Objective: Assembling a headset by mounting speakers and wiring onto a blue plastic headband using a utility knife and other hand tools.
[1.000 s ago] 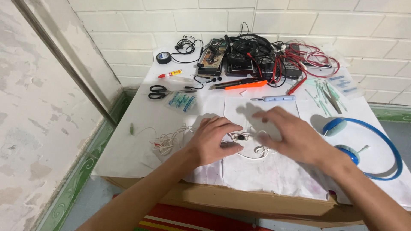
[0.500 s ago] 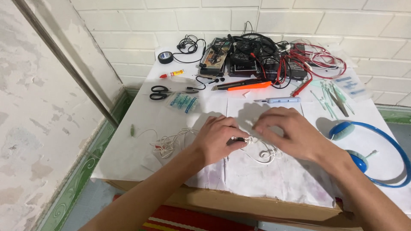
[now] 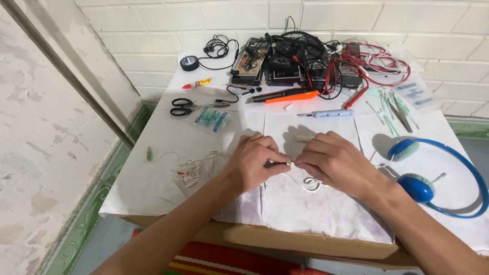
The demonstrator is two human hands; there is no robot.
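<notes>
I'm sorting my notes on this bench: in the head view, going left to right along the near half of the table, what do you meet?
Tangle of thin white wire → left hand → small metal part pinched between both hands → right hand → blue headphones.

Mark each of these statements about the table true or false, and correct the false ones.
1. Both hands pinch one small metal part between them. True: the left hand and right hand meet on the part.
2. The headphones are red. False: the headphones are blue, to the right of the hands.
3. The scissors lie on the left side of the table. True: the scissors have black handles.
4. The orange knife lies under the right hand. False: the knife lies farther back, by the tangle of cables.
5. The tape roll is white. False: the tape roll is black.
</notes>
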